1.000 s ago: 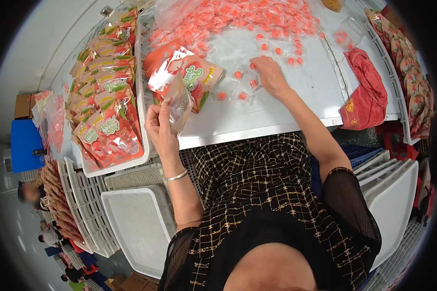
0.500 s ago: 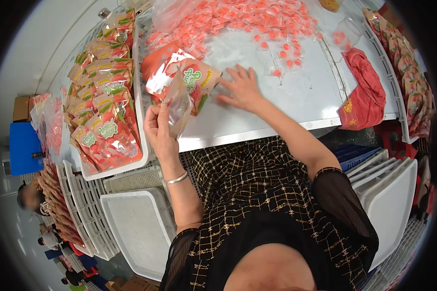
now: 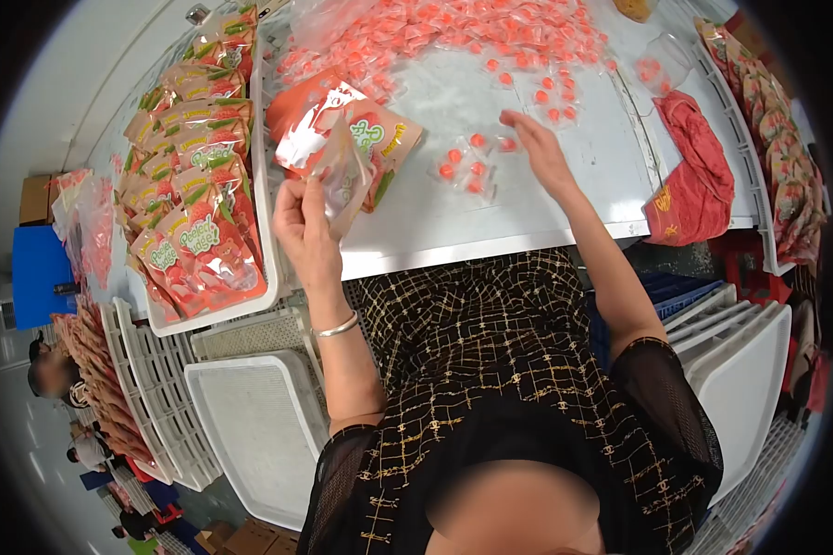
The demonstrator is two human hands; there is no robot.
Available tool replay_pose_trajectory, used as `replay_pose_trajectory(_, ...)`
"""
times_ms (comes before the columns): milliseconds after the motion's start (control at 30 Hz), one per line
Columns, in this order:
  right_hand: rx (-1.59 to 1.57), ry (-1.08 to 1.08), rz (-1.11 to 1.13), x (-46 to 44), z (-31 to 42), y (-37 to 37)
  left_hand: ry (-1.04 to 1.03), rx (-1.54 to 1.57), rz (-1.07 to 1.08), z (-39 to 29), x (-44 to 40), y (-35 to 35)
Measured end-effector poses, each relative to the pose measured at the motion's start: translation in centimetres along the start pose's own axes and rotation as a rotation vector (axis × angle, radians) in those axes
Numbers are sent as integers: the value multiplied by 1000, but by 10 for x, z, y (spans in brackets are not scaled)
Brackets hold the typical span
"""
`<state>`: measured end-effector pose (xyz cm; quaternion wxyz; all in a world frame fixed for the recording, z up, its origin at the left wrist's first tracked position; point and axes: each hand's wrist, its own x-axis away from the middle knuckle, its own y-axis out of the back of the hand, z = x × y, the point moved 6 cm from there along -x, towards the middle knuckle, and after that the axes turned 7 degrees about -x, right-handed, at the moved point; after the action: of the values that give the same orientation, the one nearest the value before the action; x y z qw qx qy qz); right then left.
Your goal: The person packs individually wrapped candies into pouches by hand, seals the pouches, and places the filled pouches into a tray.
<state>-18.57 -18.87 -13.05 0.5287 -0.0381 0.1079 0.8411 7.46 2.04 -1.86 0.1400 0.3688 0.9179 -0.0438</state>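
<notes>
Pinching a pouch (image 3: 346, 178), the left hand (image 3: 305, 217) hides its corner, while the right hand (image 3: 540, 153) extends its fingers beside wrapped candies (image 3: 477, 169).

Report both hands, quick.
Left hand: closed, pinching a bag.
Right hand: open, beside loose candies; no grip visible.

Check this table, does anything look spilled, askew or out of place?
A crumpled red cloth at the right of the table stands out: it lies bunched, its lower end drooping over the near edge. The loose wrapped sweets are heaped and scattered, but that looks like part of the work. I see no damage.
</notes>
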Motion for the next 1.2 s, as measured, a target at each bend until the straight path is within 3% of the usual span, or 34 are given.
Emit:
replay_pose_trajectory(33, -243, -74, -11, -3, 4, -3, -18, -40, 26, -4, 0, -5)
replay_pose_trajectory(67, -245, -76, -8, -4, 9, -4, -36, -81, 52, -8, 0, -8)
replay_pose_trajectory(167, 20, 19, 57, -2, 24, -20, -27, -103, 66, -7, -2, -8)
replay_pose_trajectory(233, 890, 382, 111, 17, 42, -67, -35, -101, 77, -8, -4, -12)
replay_pose_trajectory(367, 906, 501, 211, 27, 37, -101, -59, -134, 113, -15, -10, -21)
replay_pose_trajectory(433, 902, 405, 379, 21, 21, -112, -58, -131, 129, -21, -17, -25)
replay_pose_trajectory(500, 919, 437, 305, 12, 12, -107, 65, -40, 204, -27, -22, -40)
replay_pose_trajectory(567, 936, 485, 233, -5, 9, -92, -28, -101, 244, -27, -31, -53)
replay_pose_trajectory(633, 45, 174, 20, -30, -1, -57, -225, -173, 240, -25, -39, -73)
replay_pose_trajectory(700, -190, 12, 38, -33, 71, -38, -275, -301, 254, -25, -42, -87)
replay_pose_trajectory(767, -80, 248, 157, -33, 150, -31, -302, -516, 267, -37, -38, -106)
replay_pose_trajectory(800, -80, 247, 150, -36, 163, -28, -305, -515, 273, -34, -38, -114)
replay_pose_trajectory(867, 593, 689, 321, -31, 194, -44, -452, -594, 244, -35, -38, -132)
replay_pose_trajectory(933, 678, 648, 348, -36, 204, -45, -431, -587, 211, -36, -36, -140)
replay_pose_trajectory(1000, 761, 608, 383, -46, 204, -41, -255, -493, 273, -26, -39, -145)
replay_pose_trajectory(1100, 548, 694, 415, -58, 207, -32, -238, -343, 273, -5, -44, -150)
replay_pose_trajectory(1167, 445, 351, 479, -67, 189, -33, -235, -334, 280, -9, -42, -155)
replay_pose_trajectory(1200, 451, 355, 478, -68, 190, -35, -227, -320, 281, -10, -41, -160)
